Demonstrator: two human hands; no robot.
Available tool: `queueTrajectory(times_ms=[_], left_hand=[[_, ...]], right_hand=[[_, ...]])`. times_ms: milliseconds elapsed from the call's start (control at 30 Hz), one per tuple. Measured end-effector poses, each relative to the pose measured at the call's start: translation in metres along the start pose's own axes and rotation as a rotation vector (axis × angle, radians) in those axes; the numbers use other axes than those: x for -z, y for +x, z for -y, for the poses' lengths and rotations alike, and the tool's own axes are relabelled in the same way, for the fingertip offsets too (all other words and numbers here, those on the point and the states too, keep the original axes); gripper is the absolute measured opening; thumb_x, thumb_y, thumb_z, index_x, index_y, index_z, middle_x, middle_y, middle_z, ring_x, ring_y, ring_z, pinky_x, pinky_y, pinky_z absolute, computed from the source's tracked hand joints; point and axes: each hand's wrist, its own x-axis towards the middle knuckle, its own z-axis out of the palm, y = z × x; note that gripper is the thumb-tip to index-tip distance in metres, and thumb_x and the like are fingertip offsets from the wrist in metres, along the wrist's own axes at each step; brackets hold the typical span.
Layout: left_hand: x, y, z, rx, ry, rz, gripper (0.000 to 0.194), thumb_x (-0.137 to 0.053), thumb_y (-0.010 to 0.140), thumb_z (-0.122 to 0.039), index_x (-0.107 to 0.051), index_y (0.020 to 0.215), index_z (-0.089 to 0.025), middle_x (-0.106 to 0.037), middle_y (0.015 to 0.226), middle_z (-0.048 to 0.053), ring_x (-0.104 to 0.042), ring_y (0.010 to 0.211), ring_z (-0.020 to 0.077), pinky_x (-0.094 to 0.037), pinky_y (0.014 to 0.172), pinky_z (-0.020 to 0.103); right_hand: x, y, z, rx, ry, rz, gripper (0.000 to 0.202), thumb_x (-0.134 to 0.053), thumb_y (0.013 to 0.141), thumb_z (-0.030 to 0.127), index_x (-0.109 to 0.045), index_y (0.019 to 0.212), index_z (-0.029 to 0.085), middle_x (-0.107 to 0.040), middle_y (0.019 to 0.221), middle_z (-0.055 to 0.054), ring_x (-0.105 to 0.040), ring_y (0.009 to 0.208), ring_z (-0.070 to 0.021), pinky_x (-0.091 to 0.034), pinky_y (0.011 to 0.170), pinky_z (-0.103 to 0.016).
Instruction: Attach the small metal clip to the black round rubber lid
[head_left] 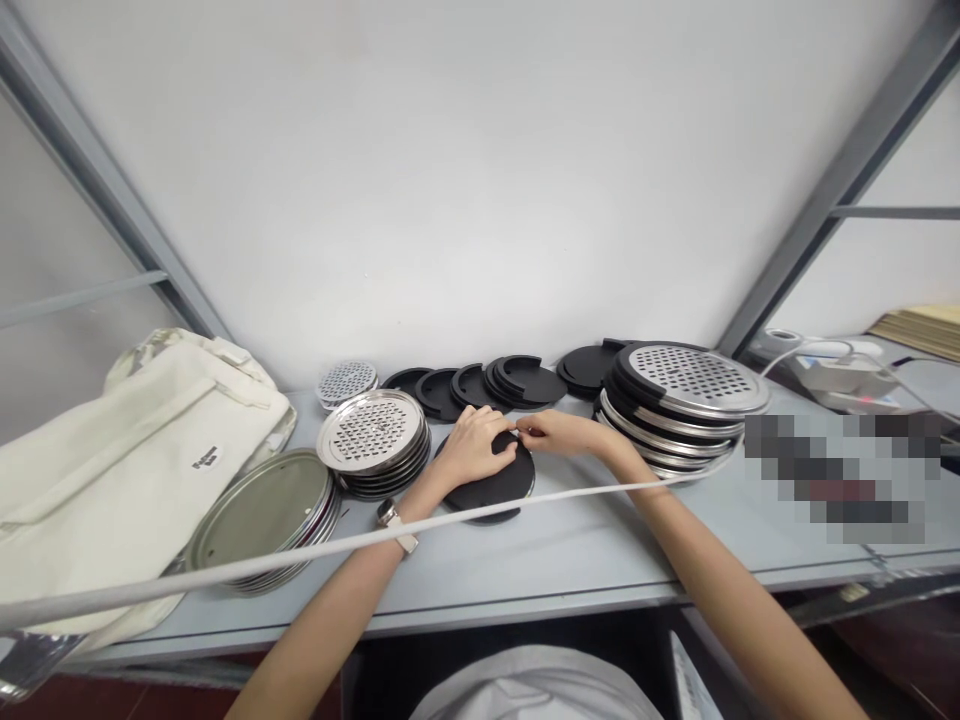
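Black round disc (pixel 487 485) lies flat on the grey table (pixel 570 560); both forearms reach forward over it. Left hand (pixel 472 447) presses palm-down on it, while right hand (pixel 559 432) pinches a small piece at its rim.

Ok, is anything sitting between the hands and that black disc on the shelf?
Nothing visible. The left hand rests directly on the black disc, and the right hand pinches something small at its upper edge. The white cable crosses in front of both forearms, nearer the camera, not between hands and disc.
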Motion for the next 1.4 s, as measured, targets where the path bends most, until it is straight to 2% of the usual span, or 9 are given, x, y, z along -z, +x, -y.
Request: queueTrajectory(times_ms=[167, 467, 567, 667, 767, 900, 1067, 1267, 1400], left_hand=[[0.000, 0.001, 0.001, 0.009, -0.004, 0.022, 0.018, -0.054, 0.083, -0.025, -0.062, 0.099, -0.019, -0.062, 0.093, 0.003, -0.052, 0.094, 0.0194, -0.035, 0.084, 0.033], [0.003, 0.003, 0.004, -0.002, -0.059, 0.027, 0.020, -0.048, 0.085, -0.016, -0.065, 0.096, -0.019, -0.063, 0.093, 0.003, -0.053, 0.094, 0.0190, -0.037, 0.087, 0.033], [0.001, 0.003, 0.005, 0.006, -0.093, 0.015, 0.022, -0.049, 0.084, -0.016, -0.063, 0.101, -0.019, -0.063, 0.095, 0.004, -0.053, 0.096, 0.0198, -0.039, 0.090, 0.034], [-0.003, 0.002, 0.006, 0.020, -0.184, -0.019, 0.028, -0.052, 0.082, -0.014, -0.058, 0.109, -0.018, -0.063, 0.099, 0.005, -0.054, 0.095, 0.0194, -0.042, 0.091, 0.035], [-0.006, 0.001, 0.005, 0.047, -0.351, -0.035, 0.036, -0.054, 0.080, -0.013, -0.052, 0.116, -0.019, -0.061, 0.102, 0.004, -0.058, 0.088, 0.0154, -0.048, 0.085, 0.030], [-0.005, -0.002, 0.001, 0.054, -0.465, -0.043, 0.034, -0.057, 0.078, -0.013, -0.049, 0.111, -0.020, -0.053, 0.108, 0.004, -0.058, 0.081, 0.0112, -0.051, 0.076, 0.024], [-0.004, -0.002, -0.001, 0.085, -0.469, -0.040, 0.027, -0.058, 0.077, -0.016, -0.048, 0.102, -0.020, -0.049, 0.104, 0.003, -0.058, 0.080, 0.0113, -0.052, 0.075, 0.025], [0.003, -0.001, -0.002, 0.016, -0.353, 0.004, 0.011, -0.057, 0.085, -0.023, -0.052, 0.094, -0.019, -0.055, 0.093, 0.002, -0.055, 0.083, 0.0147, -0.047, 0.078, 0.028], [0.009, -0.002, -0.006, -0.010, -0.239, -0.002, 0.011, -0.056, 0.087, -0.024, -0.050, 0.095, -0.019, -0.055, 0.096, 0.004, -0.052, 0.095, 0.0194, -0.044, 0.087, 0.033]], right_hand=[[0.000, 0.000, -0.003, 0.019, 0.049, -0.015, 0.019, -0.042, 0.085, 0.017, -0.059, 0.075, 0.014, -0.057, 0.067, -0.001, -0.043, 0.058, -0.0109, -0.031, 0.055, -0.023], [-0.001, -0.004, -0.004, -0.055, 0.092, -0.022, 0.021, -0.043, 0.083, 0.018, -0.052, 0.064, 0.017, -0.052, 0.055, 0.001, -0.041, 0.052, -0.0101, -0.029, 0.052, -0.023], [0.000, -0.003, -0.005, -0.055, 0.110, -0.047, 0.022, -0.043, 0.083, 0.018, -0.051, 0.063, 0.017, -0.050, 0.055, 0.002, -0.040, 0.052, -0.0099, -0.029, 0.052, -0.023], [-0.001, -0.001, -0.008, -0.047, 0.123, -0.100, 0.023, -0.041, 0.084, 0.020, -0.052, 0.064, 0.016, -0.050, 0.058, 0.002, -0.040, 0.054, -0.0097, -0.029, 0.052, -0.022], [-0.004, 0.000, -0.010, -0.037, 0.132, -0.133, 0.024, -0.041, 0.085, 0.022, -0.052, 0.065, 0.015, -0.049, 0.059, 0.002, -0.039, 0.055, -0.0096, -0.029, 0.052, -0.023], [-0.006, 0.001, -0.008, 0.014, 0.162, -0.099, 0.022, -0.042, 0.085, 0.021, -0.054, 0.067, 0.015, -0.049, 0.059, 0.002, -0.038, 0.054, -0.0096, -0.029, 0.051, -0.023], [-0.006, 0.001, -0.007, 0.020, 0.156, -0.051, 0.021, -0.043, 0.085, 0.020, -0.056, 0.069, 0.015, -0.047, 0.058, 0.002, -0.037, 0.053, -0.0099, -0.029, 0.051, -0.023], [-0.003, -0.002, -0.008, 0.067, 0.210, -0.022, 0.022, -0.041, 0.088, 0.023, -0.060, 0.082, 0.015, -0.056, 0.070, 0.000, -0.044, 0.061, -0.0111, -0.035, 0.059, -0.024], [-0.001, -0.004, -0.007, 0.067, 0.230, -0.009, 0.022, -0.041, 0.089, 0.025, -0.059, 0.080, 0.015, -0.054, 0.069, 0.000, -0.044, 0.061, -0.0116, -0.035, 0.058, -0.024]])
